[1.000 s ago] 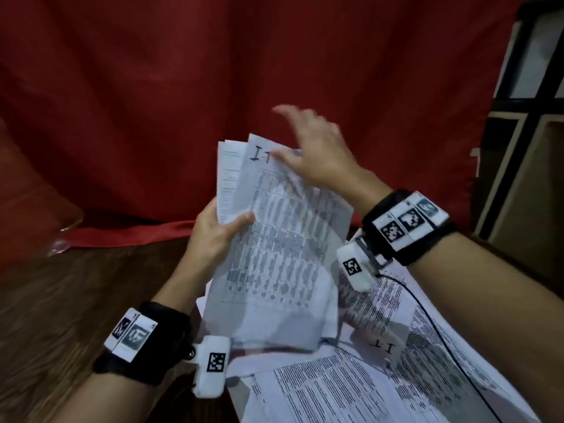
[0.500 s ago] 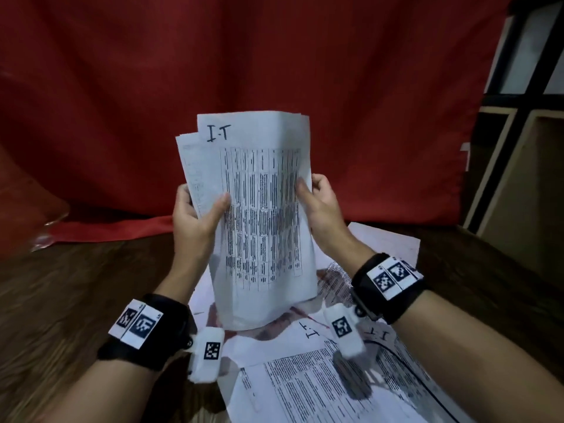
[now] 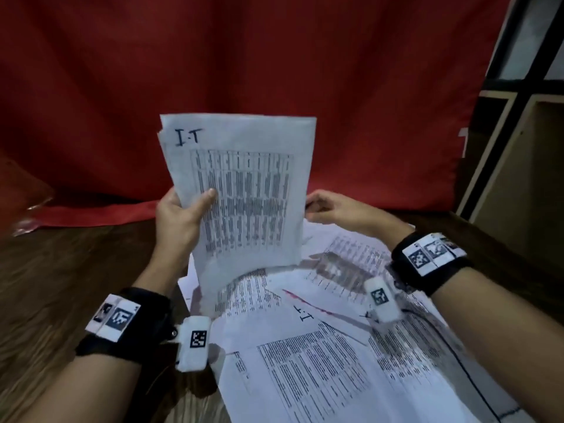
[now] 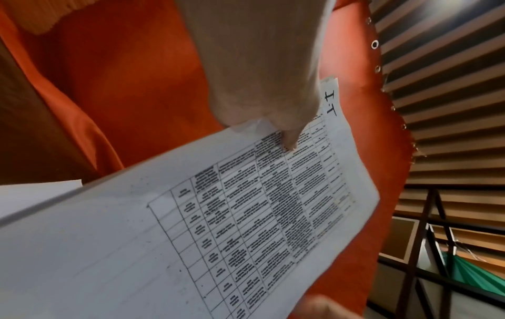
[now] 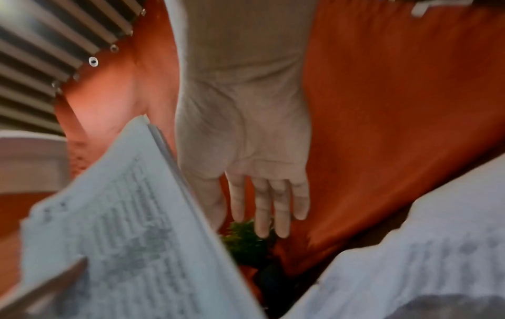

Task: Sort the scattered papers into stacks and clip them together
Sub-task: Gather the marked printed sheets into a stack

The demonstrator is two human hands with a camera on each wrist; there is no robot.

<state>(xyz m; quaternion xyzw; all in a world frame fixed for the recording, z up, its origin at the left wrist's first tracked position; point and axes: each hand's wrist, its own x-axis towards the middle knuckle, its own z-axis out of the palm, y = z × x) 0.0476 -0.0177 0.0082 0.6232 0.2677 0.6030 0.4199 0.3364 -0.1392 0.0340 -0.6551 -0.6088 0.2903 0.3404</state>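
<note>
Red curtain [image 3: 274, 71] behind, my right hand [image 3: 335, 209] had let go, fingers loose; my left hand [image 3: 180, 215] alone pinched the squared stack [image 3: 244, 193], ready for clipping.

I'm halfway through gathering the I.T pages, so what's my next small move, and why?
Probably reach the open right hand down to the loose sheet marked I.T on the table and add it to the stack. The left hand alone grips that upright stack, whose top page bears the same mark, and the right hand holds nothing.

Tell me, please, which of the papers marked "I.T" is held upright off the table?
The I.T stack gripped by the left hand; the other I.T sheet lies flat among scattered papers.
</note>
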